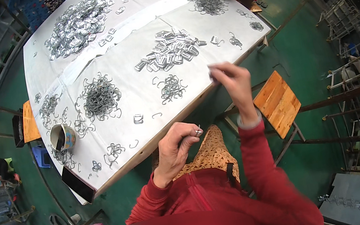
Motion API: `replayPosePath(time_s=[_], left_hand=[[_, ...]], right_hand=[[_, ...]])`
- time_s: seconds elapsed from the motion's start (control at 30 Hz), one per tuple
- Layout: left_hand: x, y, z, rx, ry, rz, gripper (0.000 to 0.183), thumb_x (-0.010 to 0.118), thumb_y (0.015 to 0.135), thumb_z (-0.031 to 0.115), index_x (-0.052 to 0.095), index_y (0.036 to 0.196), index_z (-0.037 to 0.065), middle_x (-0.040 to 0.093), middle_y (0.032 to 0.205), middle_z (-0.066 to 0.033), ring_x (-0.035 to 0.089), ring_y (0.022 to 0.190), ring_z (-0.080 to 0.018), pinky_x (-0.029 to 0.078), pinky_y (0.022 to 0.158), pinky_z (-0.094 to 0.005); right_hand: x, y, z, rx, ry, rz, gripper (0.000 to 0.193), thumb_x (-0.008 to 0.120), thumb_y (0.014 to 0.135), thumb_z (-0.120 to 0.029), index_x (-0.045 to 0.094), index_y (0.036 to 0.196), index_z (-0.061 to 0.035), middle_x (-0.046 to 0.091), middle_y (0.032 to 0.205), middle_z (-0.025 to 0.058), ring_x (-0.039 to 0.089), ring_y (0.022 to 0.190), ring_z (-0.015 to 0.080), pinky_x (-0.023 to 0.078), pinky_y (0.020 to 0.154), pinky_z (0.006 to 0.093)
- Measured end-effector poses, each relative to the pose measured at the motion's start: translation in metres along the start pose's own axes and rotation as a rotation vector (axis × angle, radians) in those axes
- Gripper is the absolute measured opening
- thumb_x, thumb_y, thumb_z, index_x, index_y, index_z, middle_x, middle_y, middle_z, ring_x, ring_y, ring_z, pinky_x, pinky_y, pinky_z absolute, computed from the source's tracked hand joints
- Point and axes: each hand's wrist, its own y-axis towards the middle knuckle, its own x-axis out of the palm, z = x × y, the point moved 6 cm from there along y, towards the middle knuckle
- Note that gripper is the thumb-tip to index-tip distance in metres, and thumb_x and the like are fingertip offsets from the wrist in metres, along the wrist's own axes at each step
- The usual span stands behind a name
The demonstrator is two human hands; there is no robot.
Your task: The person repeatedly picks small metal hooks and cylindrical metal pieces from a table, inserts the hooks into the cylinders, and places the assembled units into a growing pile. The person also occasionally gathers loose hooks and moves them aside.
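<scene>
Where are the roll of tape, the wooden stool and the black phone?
Roll of tape [62,136]: head view, its rim.
Wooden stool [277,103]: head view, seat slats.
Black phone [77,184]: head view, screen middle.

Bare cloth lies open between the hook pile [171,88] and buckle heap [169,50]; both flank that lane.
</scene>
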Motion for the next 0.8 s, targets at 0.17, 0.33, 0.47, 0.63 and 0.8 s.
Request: replayPosePath(time_s=[0.17,0.33,0.47,0.63,0.8], left_hand=[[0.013,0.004,-0.002,0.060,0.172,-0.057,0.009,0.063,0.081,-0.001,0.058,0.089,0.001,0.062,0.089,-0.0103,0.059,0.085,-0.0198,0.048,0.074,-0.0296],[0.009,-0.004,-0.014,0.003,0.171,-0.003,0.014,0.066,0.075,-0.005,0.060,0.086,0.002,0.063,0.091,-0.0107,0.060,0.085,-0.0206,0.049,0.070,-0.0315],[0.003,0.000,-0.011,0.081,0.149,-0.012,0.015,0.066,0.076,-0.003,0.061,0.089,0.002,0.063,0.091,-0.0094,0.059,0.085,-0.0225,0.048,0.073,-0.0330],[-0.003,-0.011,-0.023,0.083,0.190,0.013,0.016,0.067,0.076,0.001,0.061,0.091,0.005,0.063,0.089,-0.0065,0.058,0.083,-0.0215,0.047,0.073,-0.0319],[-0.007,-0.008,-0.016,0.060,0.246,0.048,0.010,0.065,0.081,0.008,0.060,0.089,0.005,0.059,0.081,-0.0063,0.056,0.078,-0.0233,0.045,0.069,-0.0333]], right_hand=[[0.011,0.107,0.116,-0.299,-0.688,0.064,0.028,0.065,0.075,-0.008,0.064,0.103,0.0006,0.065,0.088,0.0182,0.063,0.078,0.0283,0.049,0.072,0.0340],[0.022,0.134,0.152,-0.326,-0.867,0.041,0.031,0.063,0.074,-0.005,0.063,0.105,0.0005,0.064,0.086,0.0209,0.061,0.077,0.0352,0.049,0.075,0.0370],[-0.001,0.087,0.116,0.166,-0.249,0.070,0.041,0.062,0.076,-0.003,0.058,0.116,0.0023,0.060,0.074,0.0067,0.060,0.071,0.0115,0.051,0.062,0.0273],[0.028,-0.028,0.059,0.335,0.239,-0.111,0.036,0.060,0.080,0.002,0.057,0.115,0.0043,0.063,0.090,0.0088,0.062,0.079,0.0148,0.051,0.073,0.0256],[0.034,-0.086,0.001,0.179,0.196,-0.081,0.025,0.062,0.077,0.011,0.064,0.100,0.0030,0.062,0.088,0.0029,0.059,0.080,0.0095,0.048,0.072,0.0208]])
